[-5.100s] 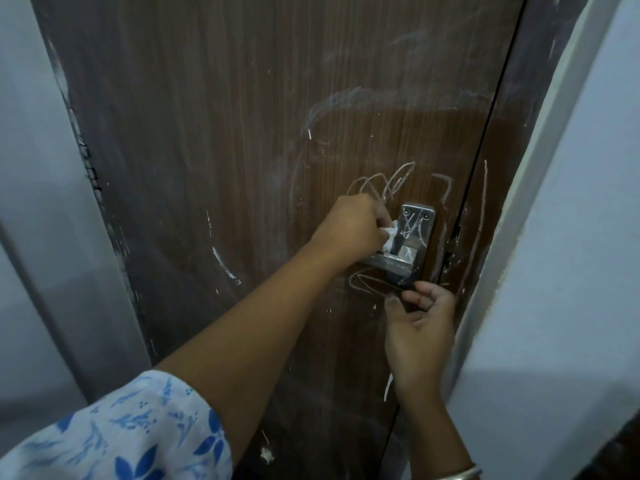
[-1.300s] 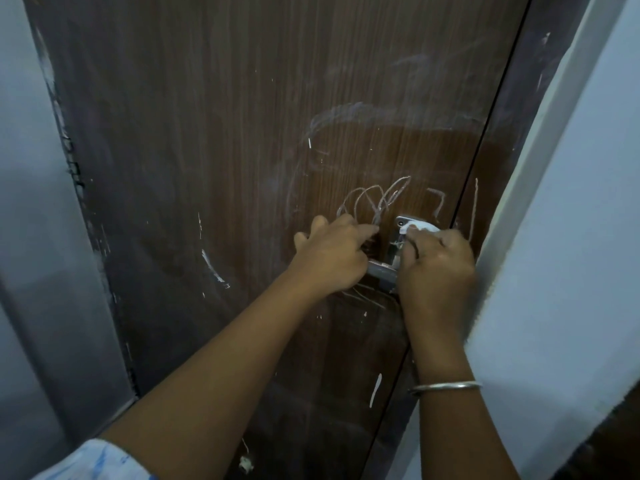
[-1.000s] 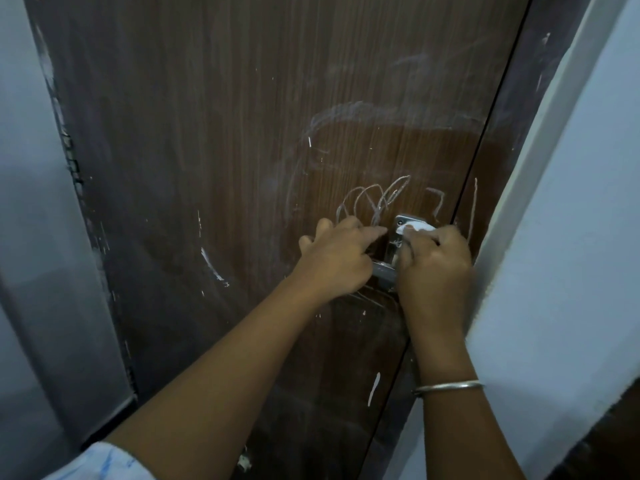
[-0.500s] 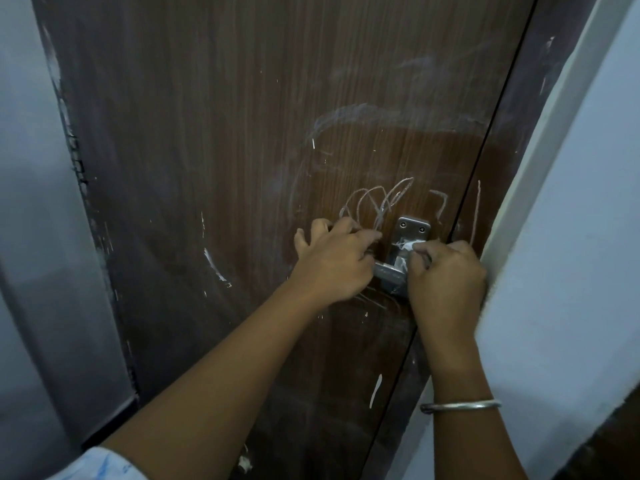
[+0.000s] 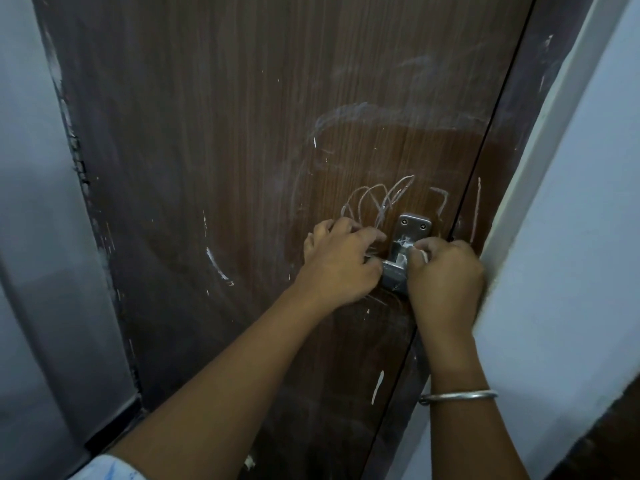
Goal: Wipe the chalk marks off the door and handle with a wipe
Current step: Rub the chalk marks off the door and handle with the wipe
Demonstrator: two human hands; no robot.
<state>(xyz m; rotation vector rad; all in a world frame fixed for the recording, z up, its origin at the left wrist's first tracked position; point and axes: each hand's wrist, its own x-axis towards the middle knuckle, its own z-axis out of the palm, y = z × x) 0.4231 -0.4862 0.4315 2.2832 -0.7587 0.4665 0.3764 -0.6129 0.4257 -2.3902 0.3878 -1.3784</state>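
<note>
The small white crumpled wipe [image 5: 421, 255] sits just right of the frame's centre. It is pinched in the curled fingers of the right hand [image 5: 446, 275] and pressed against the silver metal door handle [image 5: 414, 226], low on its screwed backplate. Only a sliver of the wipe shows past the knuckles. Scratchy white chalk lies on the plate just left of it. The left hand [image 5: 341, 265] is clenched over the handle's lever, which juts left from the plate. Its fingers wrap the bar and hide most of it, leaving a short bare stretch of metal between the two hands. The hands are near each other but apart.

Around the handle spreads the dark brown wood-grain door [image 5: 242, 133], filling the middle of the frame. Looping white chalk scribbles [image 5: 382, 202] lie directly above the left hand and reach the plate's upper left corner. A hooked chalk mark [image 5: 441, 199] sits above and right of the plate. A curved chalk stroke [image 5: 218, 265] lies well left of the left hand, and a short chalk dash [image 5: 377, 386] shows lower down between the forearms. A pale smeared haze arcs across the upper door. A thin vertical chalk line [image 5: 478, 209] runs on the brown strip right of the door's edge.

A thin silver bangle [image 5: 457, 396] rings the right wrist at lower right. A white sleeve with blue print [image 5: 110, 472] shows at the bottom left edge. A pale wall [image 5: 571, 220] fills the right side and a grey wall [image 5: 31, 237] the left.
</note>
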